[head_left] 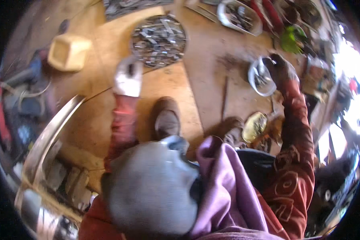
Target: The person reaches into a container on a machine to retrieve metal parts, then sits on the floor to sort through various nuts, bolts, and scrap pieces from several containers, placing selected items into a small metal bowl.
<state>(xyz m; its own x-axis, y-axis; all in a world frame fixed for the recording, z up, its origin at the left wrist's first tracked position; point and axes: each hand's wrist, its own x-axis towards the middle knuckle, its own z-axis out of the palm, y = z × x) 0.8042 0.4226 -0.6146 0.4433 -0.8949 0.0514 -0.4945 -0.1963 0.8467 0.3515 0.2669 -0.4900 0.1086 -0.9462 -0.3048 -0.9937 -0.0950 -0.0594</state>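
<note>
My right hand [285,69], in a dark glove, grips the rim of a whitish plastic tub [253,82]. The tub is tilted, and small metal pieces [261,75] lie inside it. On the other side, my left hand [128,78] wears a white glove with a dark patch. It is by the lower left edge of a round tray [132,43] heaped with small metal parts [158,38]. Blur hides the left fingers, so whether they hold anything is unclear.
A yellowish cut-open plastic container [66,52] stands far left. Beyond the tub are a white basin [223,18] of metal pieces and a green object [293,39]. A yellow dish [250,132] sits near my boot [167,122]. A curved metal strip [54,132] rises at left.
</note>
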